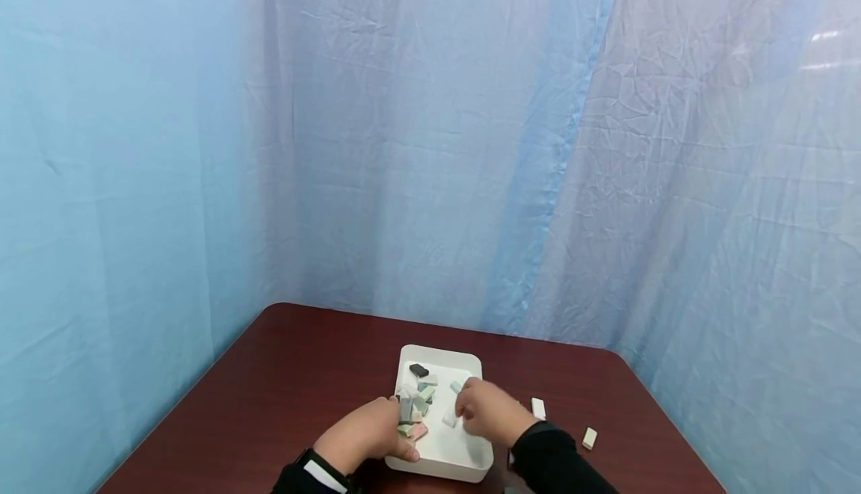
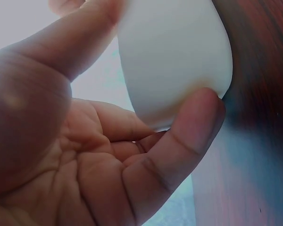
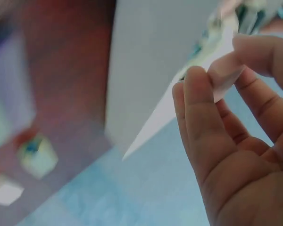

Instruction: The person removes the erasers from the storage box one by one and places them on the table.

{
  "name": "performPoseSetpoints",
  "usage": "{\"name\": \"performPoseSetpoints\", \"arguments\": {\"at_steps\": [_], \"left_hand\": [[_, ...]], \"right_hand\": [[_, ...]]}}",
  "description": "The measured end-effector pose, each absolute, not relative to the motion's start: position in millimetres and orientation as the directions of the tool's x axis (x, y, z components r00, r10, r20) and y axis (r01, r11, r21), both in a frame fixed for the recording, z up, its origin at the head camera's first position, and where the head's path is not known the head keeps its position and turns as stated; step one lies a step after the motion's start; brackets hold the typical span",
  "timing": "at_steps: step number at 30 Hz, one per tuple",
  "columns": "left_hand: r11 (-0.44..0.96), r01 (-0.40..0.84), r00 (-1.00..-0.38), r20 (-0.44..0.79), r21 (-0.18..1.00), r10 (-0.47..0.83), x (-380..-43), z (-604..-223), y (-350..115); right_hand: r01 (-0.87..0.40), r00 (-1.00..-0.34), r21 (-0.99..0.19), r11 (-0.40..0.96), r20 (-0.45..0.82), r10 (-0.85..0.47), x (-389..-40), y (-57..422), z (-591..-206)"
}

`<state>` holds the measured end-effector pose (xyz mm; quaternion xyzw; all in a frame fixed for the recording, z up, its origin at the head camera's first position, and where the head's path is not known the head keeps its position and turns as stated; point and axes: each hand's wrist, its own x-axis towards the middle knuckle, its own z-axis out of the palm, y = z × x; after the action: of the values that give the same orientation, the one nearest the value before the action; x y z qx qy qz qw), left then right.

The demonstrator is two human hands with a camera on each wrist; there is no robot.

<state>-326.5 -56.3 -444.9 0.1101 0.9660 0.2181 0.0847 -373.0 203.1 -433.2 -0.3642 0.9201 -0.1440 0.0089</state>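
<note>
A shallow white tray (image 1: 447, 470) lies on the table, with a heap of small pastel and white blocks (image 1: 420, 400) along its left side. At the tray's left wall is my left hand (image 1: 370, 430); the left wrist view shows its thumb and fingers gripping the tray wall (image 2: 174, 52). Over the right half of the tray, my right hand (image 1: 491, 412) pinches a small pale block (image 3: 224, 75) between thumb and fingers. Below its fingertips in the head view is a white block (image 1: 449, 419); whether this is the pinched one I cannot tell.
Right of the tray, a white block (image 1: 538, 408) and a cream block (image 1: 590, 438) lie on the dark red-brown table (image 1: 303, 367). A black block (image 1: 418, 370) sits near the tray's far left corner. Blue curtains (image 1: 430, 143) hang behind the table and at its sides.
</note>
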Motion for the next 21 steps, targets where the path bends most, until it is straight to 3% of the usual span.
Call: {"name": "performPoseSetpoints", "arguments": {"at_steps": [4, 11, 15, 21], "left_hand": [[0.888, 0.153, -0.964, -0.132, 0.434, 0.231, -330, -445, -54], [0.889, 0.156, -0.96, -0.146, 0.43, 0.239, -331, -442, -60], [0.884, 0.159, -0.958, -0.149, 0.44, 0.246, -331, -444, -59], [0.881, 0.178, -0.955, -0.138, 0.438, 0.262, -329, -445, -58]], "right_hand": [[-0.598, -0.797, -0.288, 0.748, 0.115, -0.592, -384, 247, -426], [-0.34, -0.936, -0.356, 0.871, 0.041, -0.349, -399, 299, -439], [-0.267, -0.956, -0.376, 0.887, -0.01, -0.292, -400, 308, -455], [-0.272, -0.959, -0.341, 0.9, 0.015, -0.284, -399, 310, -465]]}}
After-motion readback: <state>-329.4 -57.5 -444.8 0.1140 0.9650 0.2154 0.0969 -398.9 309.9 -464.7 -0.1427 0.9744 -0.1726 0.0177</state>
